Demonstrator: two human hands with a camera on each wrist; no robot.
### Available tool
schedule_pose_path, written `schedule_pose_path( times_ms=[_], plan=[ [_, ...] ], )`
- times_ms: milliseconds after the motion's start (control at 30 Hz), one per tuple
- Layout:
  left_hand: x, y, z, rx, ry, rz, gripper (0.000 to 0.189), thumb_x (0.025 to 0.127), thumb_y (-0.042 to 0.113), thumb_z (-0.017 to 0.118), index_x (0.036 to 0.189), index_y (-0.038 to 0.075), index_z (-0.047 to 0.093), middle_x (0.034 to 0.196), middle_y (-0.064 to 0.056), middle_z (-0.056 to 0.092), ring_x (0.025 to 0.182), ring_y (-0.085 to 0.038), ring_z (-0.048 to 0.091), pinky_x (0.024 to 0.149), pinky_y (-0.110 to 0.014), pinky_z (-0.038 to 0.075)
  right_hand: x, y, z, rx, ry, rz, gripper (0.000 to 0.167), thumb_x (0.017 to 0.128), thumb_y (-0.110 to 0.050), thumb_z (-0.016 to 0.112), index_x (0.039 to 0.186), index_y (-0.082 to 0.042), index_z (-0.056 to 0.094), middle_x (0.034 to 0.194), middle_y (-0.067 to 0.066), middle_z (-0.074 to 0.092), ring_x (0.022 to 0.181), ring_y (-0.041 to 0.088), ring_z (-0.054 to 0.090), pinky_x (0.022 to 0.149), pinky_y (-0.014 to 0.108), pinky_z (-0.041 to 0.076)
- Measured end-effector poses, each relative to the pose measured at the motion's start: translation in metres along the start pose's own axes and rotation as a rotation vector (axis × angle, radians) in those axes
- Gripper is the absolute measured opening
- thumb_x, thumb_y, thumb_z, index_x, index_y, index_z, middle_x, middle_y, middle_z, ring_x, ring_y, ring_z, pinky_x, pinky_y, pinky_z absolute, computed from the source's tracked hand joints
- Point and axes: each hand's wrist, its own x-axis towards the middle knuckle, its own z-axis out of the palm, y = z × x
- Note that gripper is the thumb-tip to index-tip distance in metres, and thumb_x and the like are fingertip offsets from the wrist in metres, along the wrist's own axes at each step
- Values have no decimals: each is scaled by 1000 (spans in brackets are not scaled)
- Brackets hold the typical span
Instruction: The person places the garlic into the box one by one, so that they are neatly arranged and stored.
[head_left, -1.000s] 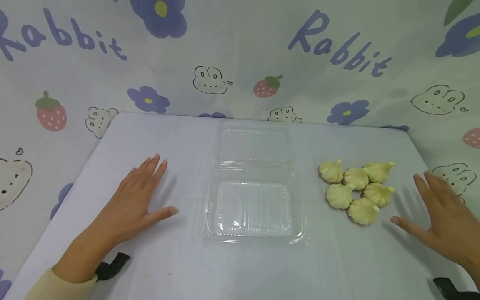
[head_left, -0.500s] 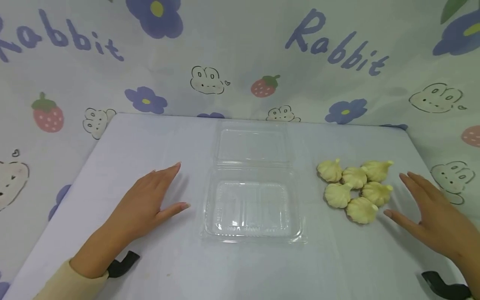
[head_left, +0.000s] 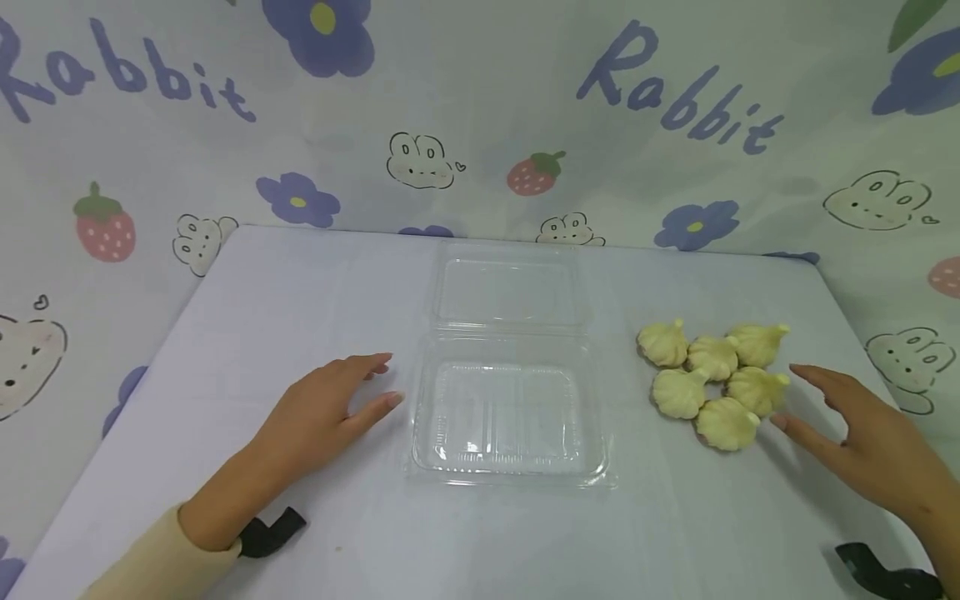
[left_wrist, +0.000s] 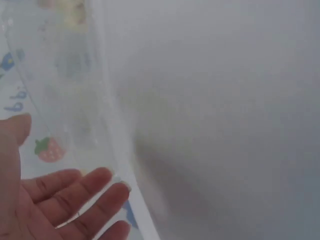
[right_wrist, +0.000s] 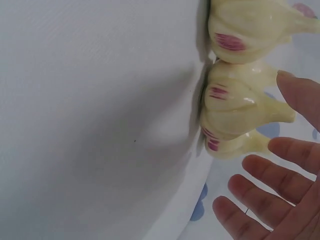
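On the right of the head view several pale garlic bulbs [head_left: 726, 423] lie in a close group. My right hand [head_left: 873, 442] hovers just right of them, thumb and fingers spread apart, holding nothing. The right wrist view shows purple streaks on the garlic bulbs [right_wrist: 235, 107], with the fingertips close by. A clear plastic clamshell box [head_left: 510, 477] stands in the middle with its lid [head_left: 510, 292] laid back. Just left of the box is my left hand [head_left: 318, 412], relaxed and holding nothing, its thumb tip near the box's left rim.
A white cloth [head_left: 480, 542] covers the table. Behind it hangs a curtain [head_left: 487, 100] printed with rabbits, flowers and strawberries. Dark camera mounts [head_left: 273, 533] sit at both wrists.
My left hand has moved right to the box's left side, its fingers bending a little. My right hand has shifted slightly left toward the garlic bulbs. Box and garlic have stayed put.
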Motion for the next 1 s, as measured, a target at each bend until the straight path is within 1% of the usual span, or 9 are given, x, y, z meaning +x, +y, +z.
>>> schedule_pose_path(
  times_ms=[67, 100, 233, 300, 400, 500, 633, 767, 1000],
  plan=[
    [1, 5, 2, -54, -9, -16, 60, 104, 56, 57, 144, 11, 60, 131, -2, 70, 124, -28, 63, 103, -54, 49, 1, -1, 0, 1, -9, 19, 80, 92, -34, 83, 150, 4, 44, 139, 39, 50, 106, 65, 55, 74, 71, 51],
    [1, 7, 2, -78, -12, -23, 58, 105, 56, 57, 142, 11, 62, 127, 0, 71, 119, -25, 65, 100, -52, 51, 2, -1, 0, 5, -15, 27, 80, 92, -34, 83, 150, 4, 44, 139, 39, 50, 105, 67, 56, 71, 71, 52],
    [3, 12, 3, -168, -16, -26, 50, 106, 52, 57, 135, 13, 66, 115, 7, 73, 107, -16, 68, 91, -48, 54, 4, -4, 0, 31, -46, 51, 80, 94, -37, 81, 151, 4, 44, 143, 39, 48, 108, 70, 54, 66, 68, 55],
    [5, 14, 3, -211, -18, -22, 48, 107, 51, 57, 136, 13, 65, 114, 9, 72, 105, -15, 69, 90, -47, 55, 5, -4, 1, 53, -57, 53, 79, 95, -38, 80, 151, 4, 44, 144, 38, 48, 109, 70, 54, 66, 68, 55],
    [8, 16, 4, -277, -22, -11, 47, 107, 48, 58, 139, 13, 62, 115, 8, 72, 105, -14, 70, 89, -46, 57, 7, -5, 2, 68, -77, 62, 80, 96, -41, 78, 152, 3, 43, 146, 37, 48, 111, 70, 53, 68, 69, 55],
    [9, 18, 7, -325, -25, -24, 46, 106, 45, 61, 139, 13, 60, 115, 7, 70, 103, -12, 70, 87, -42, 58, 7, -5, 3, 81, -83, 57, 79, 96, -39, 79, 152, 3, 44, 144, 36, 50, 111, 69, 54, 70, 69, 54],
    [10, 21, 10, -385, -46, -74, 34, 106, 42, 63, 124, 13, 66, 103, 7, 70, 94, -10, 68, 82, -34, 58, 8, -5, 4, 104, -77, 40, 77, 94, -36, 81, 149, 4, 46, 141, 36, 52, 109, 69, 55, 70, 70, 54],
    [12, 23, 12, -422, -73, -103, 26, 107, 40, 62, 108, 15, 69, 90, 5, 69, 82, -12, 64, 73, -29, 55, 9, -6, 5, 113, -62, 25, 75, 93, -34, 83, 147, 4, 47, 139, 37, 53, 108, 68, 57, 69, 69, 54],
    [13, 23, 16, -460, -88, -98, 24, 108, 39, 60, 100, 18, 68, 79, 2, 65, 71, -14, 58, 62, -28, 49, 13, -7, 10, 88, -53, 18, 72, 91, -30, 85, 142, 7, 50, 134, 40, 54, 106, 65, 59, 75, 67, 55]
  ],
)
